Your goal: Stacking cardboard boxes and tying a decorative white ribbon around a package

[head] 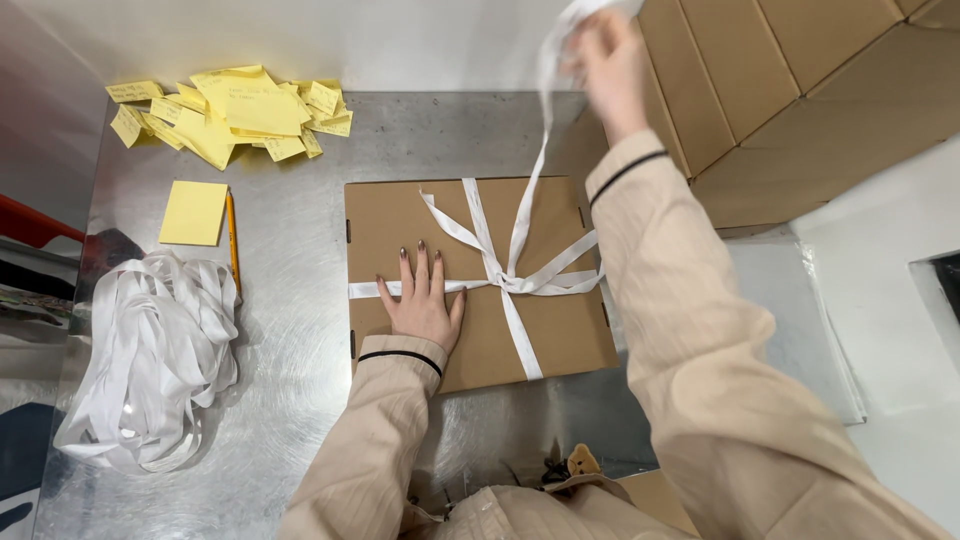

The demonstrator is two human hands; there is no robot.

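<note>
Steel tabletop | flat cardboard box mid-table, long axis left-right | left hand spread flat on it | right hand pinching white ribbon end, raised up-right | ribbon pile left

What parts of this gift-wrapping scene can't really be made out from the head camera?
- Right hand: motion-blurred, so its grip on the white ribbon is unclear.
- Ribbon's upper end: runs off the top edge.
- Yellow sticky notes: writing too small to read.
- Flat cardboard box: right edge covered by the right sleeve; left hand hides the ribbon beneath its fingers.
- Stacked cartons: cut off at the top right.
</note>
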